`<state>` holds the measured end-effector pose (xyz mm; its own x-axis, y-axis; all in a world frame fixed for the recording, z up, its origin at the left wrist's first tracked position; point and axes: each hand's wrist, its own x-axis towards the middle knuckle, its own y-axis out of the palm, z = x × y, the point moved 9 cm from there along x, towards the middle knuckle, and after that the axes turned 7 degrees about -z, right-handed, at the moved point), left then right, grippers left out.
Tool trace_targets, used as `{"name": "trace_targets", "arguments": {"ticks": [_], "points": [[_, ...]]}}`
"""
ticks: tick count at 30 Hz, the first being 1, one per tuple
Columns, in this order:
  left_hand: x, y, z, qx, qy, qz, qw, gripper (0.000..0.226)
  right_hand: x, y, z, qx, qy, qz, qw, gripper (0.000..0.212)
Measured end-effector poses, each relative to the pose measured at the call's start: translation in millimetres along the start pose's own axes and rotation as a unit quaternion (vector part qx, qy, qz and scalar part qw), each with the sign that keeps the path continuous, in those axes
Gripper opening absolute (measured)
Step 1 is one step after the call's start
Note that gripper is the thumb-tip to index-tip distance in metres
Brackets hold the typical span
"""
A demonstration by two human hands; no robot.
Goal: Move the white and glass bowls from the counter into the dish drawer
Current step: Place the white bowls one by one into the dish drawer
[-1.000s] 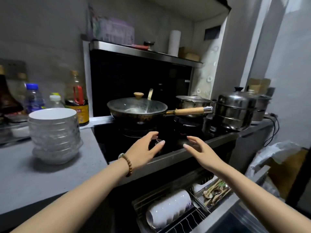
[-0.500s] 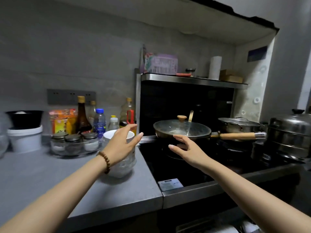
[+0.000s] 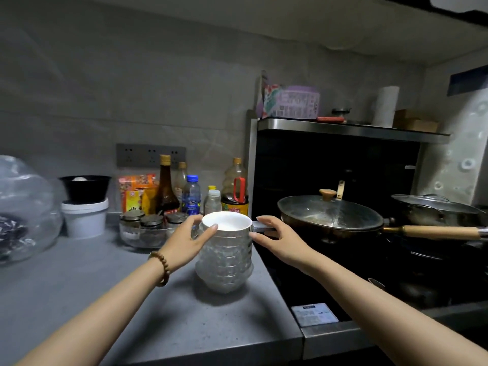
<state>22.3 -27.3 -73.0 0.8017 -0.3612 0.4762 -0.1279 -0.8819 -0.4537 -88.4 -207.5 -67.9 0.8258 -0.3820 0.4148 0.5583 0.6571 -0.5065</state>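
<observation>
A stack of several glass bowls (image 3: 224, 262) with a white bowl (image 3: 227, 222) on top stands on the grey counter (image 3: 105, 299), close to the stove's edge. My left hand (image 3: 184, 243) curls around the top of the stack from the left, with its thumb on the white bowl's rim and its fingers behind. From the right, my right hand (image 3: 281, 240) comes in with fingers apart, and its fingertips just touch the side of the stack near the top. The dish drawer is out of view.
Behind the stack stand bottles (image 3: 191, 195), an oil jug (image 3: 235, 190) and a glass dish of spice jars (image 3: 148, 231). A lidded wok (image 3: 330, 215) with a wooden handle sits on the black stove to the right. A white tub (image 3: 84, 219) and a plastic bag (image 3: 23, 207) are at left.
The view has swung left from the open drawer and stove to the counter. Both hands have moved to the bowl stack, and the left one has closed on its top.
</observation>
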Motion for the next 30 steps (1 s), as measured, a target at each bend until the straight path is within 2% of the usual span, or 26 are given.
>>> {"name": "trace_targets", "arguments": {"ticks": [7,12,20,26,30], "points": [[11.9,11.2,20.0,0.009,-0.018,0.024,1.000,0.077,20.5,25.1,-2.7,0.013,0.001,0.007,1.000,0.054],[15.1,19.3,22.1,-0.019,-0.005,0.032,0.999,0.071,26.4,28.9,-2.4,0.025,-0.002,0.002,1.000,0.042],[18.1,22.2,27.2,-0.062,-0.010,0.023,0.998,0.068,25.4,27.5,-2.6,0.068,-0.012,-0.060,0.996,0.031],[17.8,16.0,2.8,-0.113,0.017,0.007,0.993,0.071,27.5,11.2,13.6,0.133,-0.044,-0.094,0.986,0.023],[11.9,16.0,-25.7,-0.161,0.043,0.004,0.986,0.055,24.1,-4.4,20.3,0.185,-0.060,-0.115,0.974,0.018]]}}
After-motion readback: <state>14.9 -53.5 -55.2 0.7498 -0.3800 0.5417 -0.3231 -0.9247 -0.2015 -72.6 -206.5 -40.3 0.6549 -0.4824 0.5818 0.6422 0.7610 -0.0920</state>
